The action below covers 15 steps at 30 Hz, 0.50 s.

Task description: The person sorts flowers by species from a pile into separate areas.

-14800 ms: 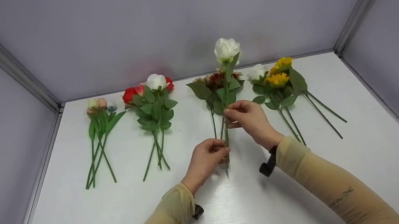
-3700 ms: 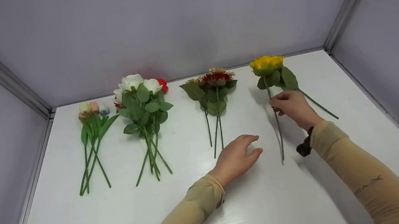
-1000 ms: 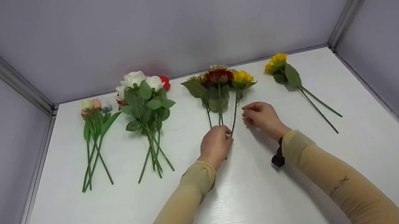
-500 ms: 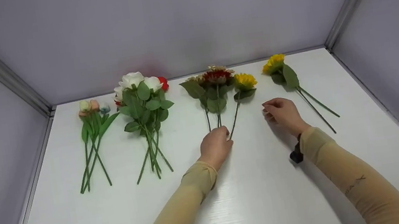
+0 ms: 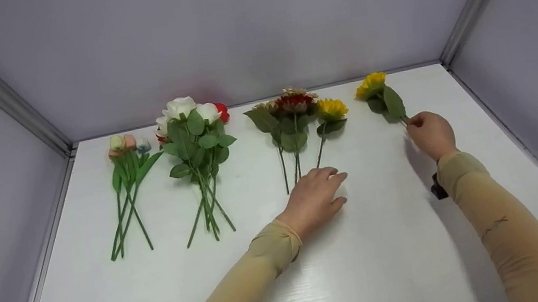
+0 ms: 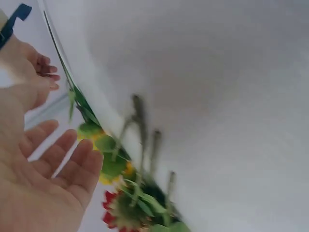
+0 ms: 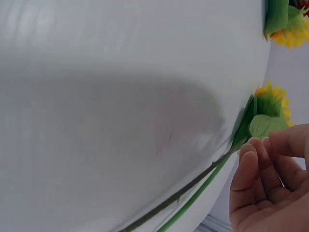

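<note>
At the far right, my right hand [image 5: 432, 134] pinches a stem just below the leaves of a yellow sunflower [image 5: 371, 85]. In the right wrist view its fingertips [image 7: 248, 146] meet at the brown stem [image 7: 186, 189], and a green stem [image 7: 202, 188] lies alongside. My left hand [image 5: 314, 200] hovers with spread fingers over the lower stems of the middle bunch, holding nothing. That bunch has dark red flowers [image 5: 295, 102], and another yellow sunflower [image 5: 332, 109] lies at its right side. The left hand hides the ends of some stems.
On the white table [image 5: 288, 285] to the left lies a bunch of white roses [image 5: 180, 108] with red flowers partly behind. Further left are pale tulips [image 5: 123, 145] with crossed stems. Grey panels [image 5: 251, 27] enclose the back and sides.
White roses have moved from the right side to the rose bunch. One sunflower now lies by the middle bunch. My left hand has let go of its stem; my right has moved right to the other sunflower.
</note>
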Motion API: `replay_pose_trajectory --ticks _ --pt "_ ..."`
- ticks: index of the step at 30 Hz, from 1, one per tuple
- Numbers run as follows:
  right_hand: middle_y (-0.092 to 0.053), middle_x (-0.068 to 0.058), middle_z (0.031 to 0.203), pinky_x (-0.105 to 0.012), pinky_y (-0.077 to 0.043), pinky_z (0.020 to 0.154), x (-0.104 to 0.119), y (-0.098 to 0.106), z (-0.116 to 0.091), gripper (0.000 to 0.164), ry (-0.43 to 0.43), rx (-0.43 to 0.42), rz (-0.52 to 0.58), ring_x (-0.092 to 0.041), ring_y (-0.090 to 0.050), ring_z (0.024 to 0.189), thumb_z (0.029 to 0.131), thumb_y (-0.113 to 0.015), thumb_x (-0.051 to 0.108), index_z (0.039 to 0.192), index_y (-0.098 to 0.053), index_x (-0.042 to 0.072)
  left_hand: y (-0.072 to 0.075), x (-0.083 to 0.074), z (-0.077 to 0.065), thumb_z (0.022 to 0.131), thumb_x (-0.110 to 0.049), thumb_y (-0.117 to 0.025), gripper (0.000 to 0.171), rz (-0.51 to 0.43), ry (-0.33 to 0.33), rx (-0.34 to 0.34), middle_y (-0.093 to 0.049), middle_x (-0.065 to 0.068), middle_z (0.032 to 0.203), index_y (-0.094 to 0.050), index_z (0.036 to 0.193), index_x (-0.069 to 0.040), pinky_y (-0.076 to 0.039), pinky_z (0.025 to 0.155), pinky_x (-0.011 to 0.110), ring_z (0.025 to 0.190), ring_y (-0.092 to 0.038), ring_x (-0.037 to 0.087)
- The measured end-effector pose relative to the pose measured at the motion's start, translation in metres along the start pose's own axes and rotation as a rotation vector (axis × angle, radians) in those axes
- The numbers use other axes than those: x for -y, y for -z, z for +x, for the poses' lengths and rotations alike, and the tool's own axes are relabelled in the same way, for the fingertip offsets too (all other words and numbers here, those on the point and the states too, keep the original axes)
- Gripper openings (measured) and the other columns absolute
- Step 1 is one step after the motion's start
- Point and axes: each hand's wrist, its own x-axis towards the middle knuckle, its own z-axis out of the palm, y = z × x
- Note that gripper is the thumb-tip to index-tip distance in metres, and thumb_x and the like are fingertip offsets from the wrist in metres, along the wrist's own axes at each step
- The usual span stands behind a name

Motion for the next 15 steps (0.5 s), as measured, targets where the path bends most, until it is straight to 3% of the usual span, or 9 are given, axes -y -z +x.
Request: replay_pose_trajectory --ticks 3,6,10,15 --pt "-0.064 -0.029 0.116 -0.052 -0.048 0.087 -0.007 0.001 0.002 0.035 0.011 0.014 -0.063 -0.04 -0.059 0.101 0.101 -0.053 0.017 0.123 -0.063 -0.009 -0.003 -0.019 0.003 0.101 -0.044 -0.064 0.057 0.108 -0.129 0.038 -0.051 0.004 0.151 -0.051 0.151 -0.021 -0.034 0.117 0.038 0.139 -0.046 0.024" --pt "-0.064 -0.03 0.111 -0.054 -0.049 0.084 -0.012 -0.002 0.001 0.034 0.017 0.032 -0.108 -0.042 -0.06 0.097 0.098 -0.056 0.015 0.119 -0.062 -0.012 -0.008 -0.036 0.003 0.1 -0.048 -0.063 0.061 0.148 -0.208 0.076 -0.045 0.002 0.157 -0.048 0.154 -0.024 -0.027 0.121 0.038 0.144 -0.04 0.025" --pt "-0.061 -0.033 0.107 -0.057 -0.05 0.083 -0.018 -0.006 0.001 0.034 0.034 0.002 -0.146 -0.045 -0.06 0.096 0.094 -0.056 0.01 0.117 -0.059 -0.015 -0.015 -0.053 0.003 0.1 -0.049 -0.064 0.062 0.157 -0.262 0.107 -0.042 0.001 0.159 -0.046 0.155 -0.027 -0.026 0.121 0.038 0.146 -0.038 0.024" --pt "-0.058 -0.036 0.106 -0.061 -0.049 0.085 -0.029 -0.005 0.003 0.034 0.036 -0.031 -0.181 -0.051 -0.059 0.099 0.094 -0.05 0.007 0.116 -0.058 -0.018 -0.02 -0.065 0.004 0.098 -0.049 -0.066 0.062 0.166 -0.283 0.134 -0.043 -0.001 0.157 -0.047 0.154 -0.028 -0.028 0.12 0.037 0.144 -0.039 0.022"
